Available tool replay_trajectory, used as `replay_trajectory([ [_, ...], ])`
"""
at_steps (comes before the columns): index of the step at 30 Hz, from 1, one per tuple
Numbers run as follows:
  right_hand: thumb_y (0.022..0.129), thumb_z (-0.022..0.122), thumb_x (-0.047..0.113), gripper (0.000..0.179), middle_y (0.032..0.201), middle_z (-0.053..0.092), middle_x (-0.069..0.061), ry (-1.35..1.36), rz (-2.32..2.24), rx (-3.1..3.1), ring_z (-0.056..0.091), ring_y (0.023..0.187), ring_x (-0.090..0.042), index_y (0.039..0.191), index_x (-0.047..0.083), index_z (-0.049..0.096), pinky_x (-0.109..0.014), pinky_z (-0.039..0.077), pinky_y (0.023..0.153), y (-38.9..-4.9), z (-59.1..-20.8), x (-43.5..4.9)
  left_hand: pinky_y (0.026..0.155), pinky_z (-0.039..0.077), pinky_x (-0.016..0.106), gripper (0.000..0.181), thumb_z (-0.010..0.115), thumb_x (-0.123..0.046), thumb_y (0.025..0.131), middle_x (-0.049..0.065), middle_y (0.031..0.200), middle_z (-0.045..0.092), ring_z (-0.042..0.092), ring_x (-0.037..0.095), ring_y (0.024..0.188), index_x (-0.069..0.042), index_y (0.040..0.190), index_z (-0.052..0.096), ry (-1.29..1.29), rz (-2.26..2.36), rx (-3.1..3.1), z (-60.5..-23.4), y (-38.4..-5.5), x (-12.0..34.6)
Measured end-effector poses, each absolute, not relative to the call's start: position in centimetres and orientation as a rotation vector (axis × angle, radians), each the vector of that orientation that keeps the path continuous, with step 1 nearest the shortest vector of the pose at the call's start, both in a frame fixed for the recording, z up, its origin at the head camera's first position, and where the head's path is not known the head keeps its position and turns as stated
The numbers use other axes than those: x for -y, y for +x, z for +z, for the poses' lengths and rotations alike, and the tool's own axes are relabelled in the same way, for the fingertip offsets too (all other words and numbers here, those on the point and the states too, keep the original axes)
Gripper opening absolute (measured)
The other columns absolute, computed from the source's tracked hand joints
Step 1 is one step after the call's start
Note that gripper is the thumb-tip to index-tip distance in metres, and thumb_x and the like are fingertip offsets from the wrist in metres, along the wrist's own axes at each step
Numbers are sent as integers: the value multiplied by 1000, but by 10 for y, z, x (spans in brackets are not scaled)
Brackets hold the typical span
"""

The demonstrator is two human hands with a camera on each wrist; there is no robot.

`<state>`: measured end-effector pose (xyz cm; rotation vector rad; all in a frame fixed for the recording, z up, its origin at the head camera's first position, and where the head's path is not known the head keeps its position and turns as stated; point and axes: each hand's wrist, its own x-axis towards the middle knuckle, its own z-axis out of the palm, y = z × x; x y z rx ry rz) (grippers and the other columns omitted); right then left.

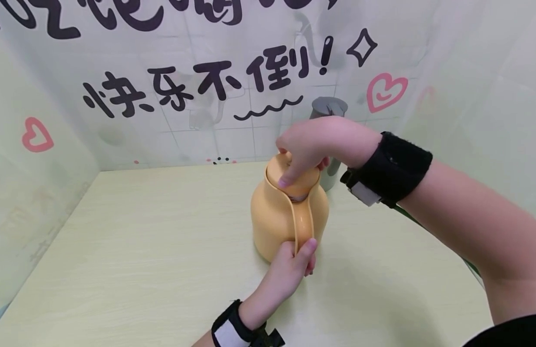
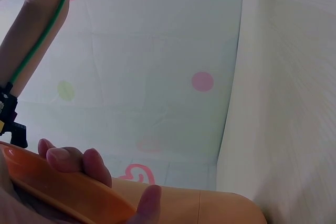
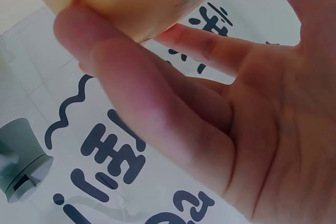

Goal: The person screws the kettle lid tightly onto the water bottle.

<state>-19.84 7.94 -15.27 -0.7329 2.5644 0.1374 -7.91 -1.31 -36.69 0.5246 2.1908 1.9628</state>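
Observation:
A pale orange jug (image 1: 269, 219) stands upright on the table, its handle (image 1: 303, 222) facing me. My left hand (image 1: 287, 270) grips the lower part of that handle; in the left wrist view its fingers curl over the orange handle (image 2: 68, 190). From above, my right hand (image 1: 313, 144) holds the round lid (image 1: 303, 184) at the jug's mouth, thumb on the near side. The right wrist view has the fingers (image 3: 152, 98) against the rounded orange lid (image 3: 142, 3). The hand covers part of the lid's top.
Just behind the jug, to the right, stands a grey cup (image 1: 329, 107) with a flat top, partly hidden by my right hand and the jug. A pale wooden table (image 1: 163, 241) extends to both sides. White printed curtains (image 1: 142, 125) enclose its back and sides.

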Motion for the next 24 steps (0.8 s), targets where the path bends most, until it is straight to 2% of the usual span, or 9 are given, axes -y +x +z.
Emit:
replay_trajectory([
  [6,80,68,58,59,92,58,-12,-721,143,-2582,62,59,-26,108,8,51,-33,51,53,-198,-154,-78,54,35,22,56,46,-37,101,0,55,49,44,8,52,2,61,55,510,1953,-2183,-367,-79,14],
  [13,80,65,63,60,91,59,-11,-669,186,-2594,62,58,-25,100,8,52,-33,50,52,-197,-156,-75,54,37,22,54,45,-33,101,1,54,51,49,15,53,2,62,56,489,1933,-2184,-366,-79,15],
  [20,81,62,65,60,89,61,-11,-607,208,-2603,63,57,-26,99,8,53,-34,51,52,-195,-156,-71,53,35,22,60,44,-41,100,-2,54,50,45,7,51,2,61,56,514,1926,-2211,-367,-79,14],
  [24,81,59,67,61,87,63,-11,-552,224,-2602,63,54,-25,96,8,54,-35,51,53,-195,-155,-69,52,35,22,61,44,-44,100,-2,53,49,44,7,50,1,60,55,525,1917,-2213,-367,-80,14],
])
